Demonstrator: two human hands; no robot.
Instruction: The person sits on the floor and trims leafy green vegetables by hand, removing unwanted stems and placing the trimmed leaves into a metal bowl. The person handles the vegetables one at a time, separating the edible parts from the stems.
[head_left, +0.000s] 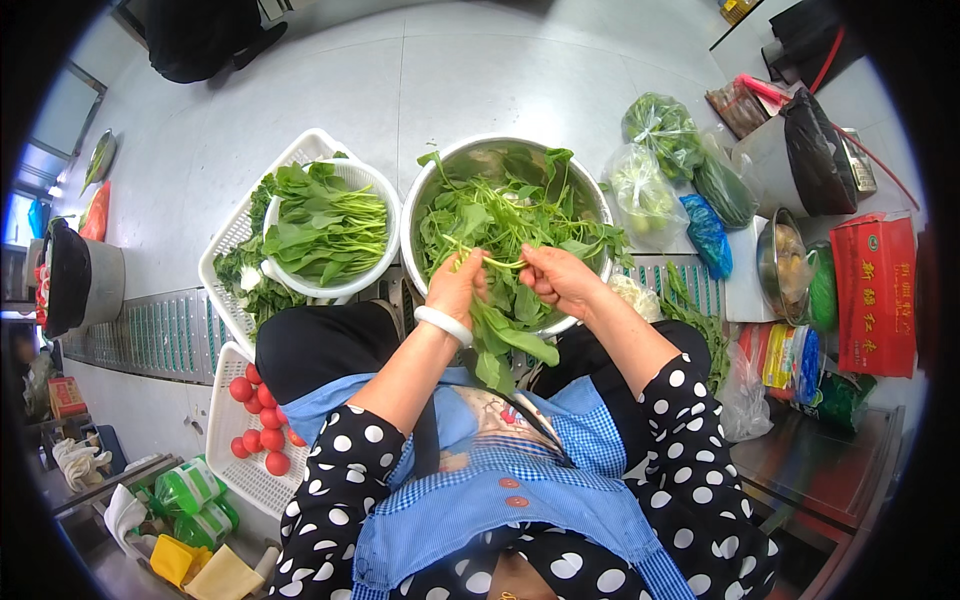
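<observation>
My left hand (456, 285), with a white bangle at the wrist, grips a bunch of leafy green stems (499, 341) whose leaves hang down toward my lap. Between thumb and fingers, my right hand (556, 279) pinches the end of a pale green stem that stretches across from the left hand. Both hands are over the near rim of a large steel basin (411, 225), which holds a tangled heap of leafy greens (480, 217). Left of it, a round white basket (386, 202) contains greens laid with their stems lined up to the right.
A white rectangular basket (232, 206) with dark greens lies under the round one. Red tomatoes (262, 424) sit in another white basket (247, 476). Bagged vegetables (660, 135), a cauliflower piece (634, 298) and a red carton (874, 296) stand at right. A drain grate (150, 322) crosses the floor.
</observation>
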